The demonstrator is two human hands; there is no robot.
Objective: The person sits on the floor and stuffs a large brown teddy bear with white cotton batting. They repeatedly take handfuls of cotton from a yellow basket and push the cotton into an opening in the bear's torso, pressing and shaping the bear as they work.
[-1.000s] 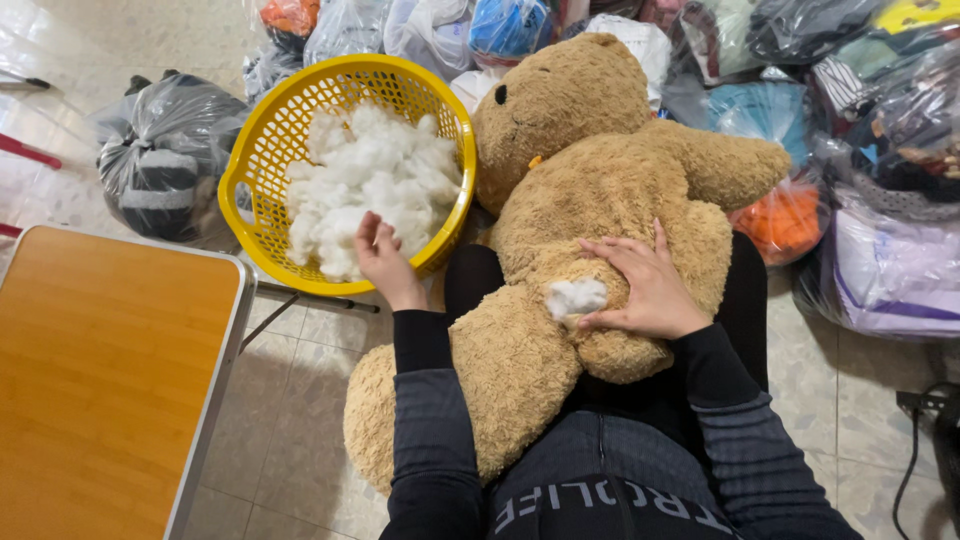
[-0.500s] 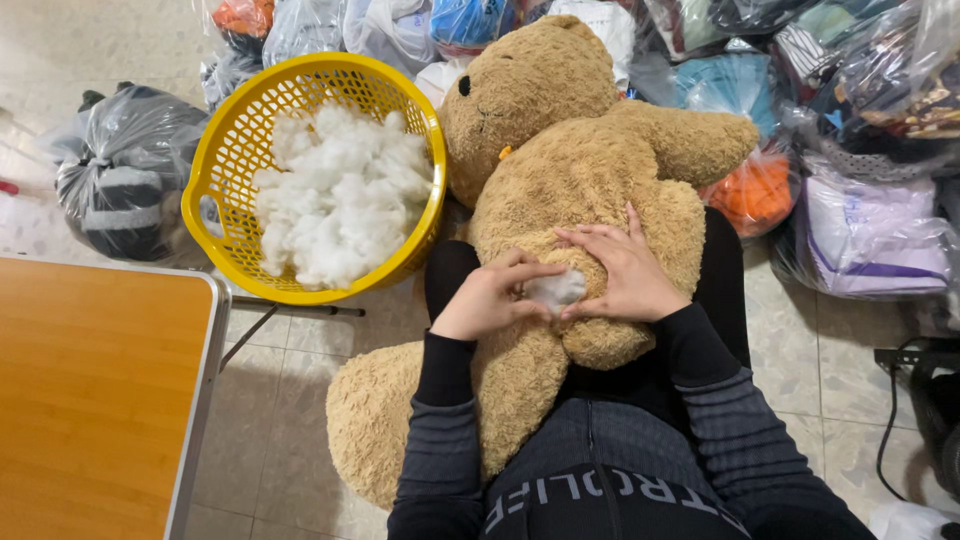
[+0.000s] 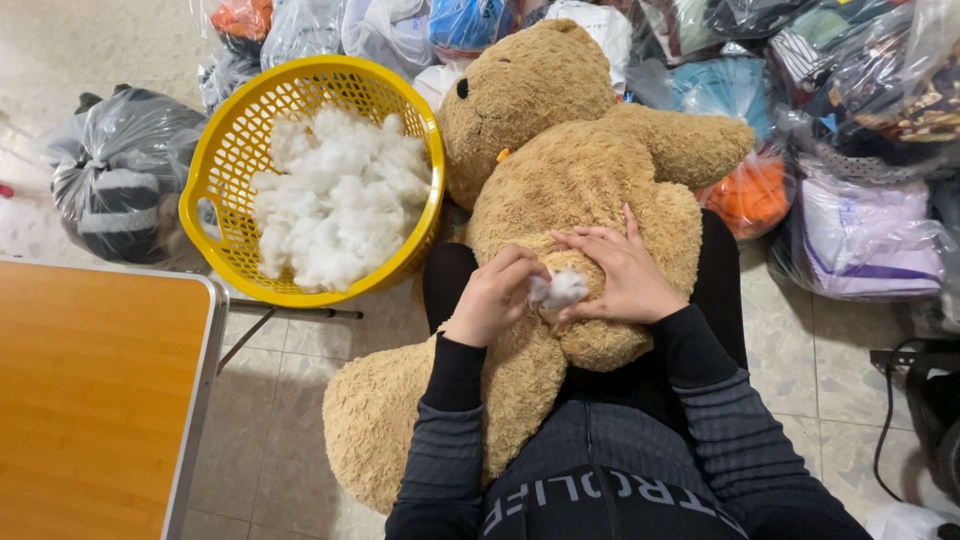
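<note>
Head view. I note a large tan teddy bear (image 3: 560, 200) lying on its back across the person's lap, its long axis running from the head at the top of the frame down to a leg at lower left. A tuft of white stuffing (image 3: 560, 289) sits at an opening low on the bear's belly, directly between the two hands.

The left hand (image 3: 497, 295) is curled shut, fingertips pinching the tuft from its left side; wrist bent inward, forearm coming up from the lower frame. The right hand (image 3: 618, 275) lies flat and spread on the plush just right of the tuft, fingers pointing left, touching the edge of the opening; it grips nothing. Both hands are equally close to the tuft.

A yellow basket (image 3: 215, 170) of loose white stuffing (image 3: 335, 205) stands to the left of the bear's head, well apart from the hands. An orange-topped table (image 3: 90, 400) occupies lower left. Filled plastic bags (image 3: 860, 220) line the floor behind.
</note>
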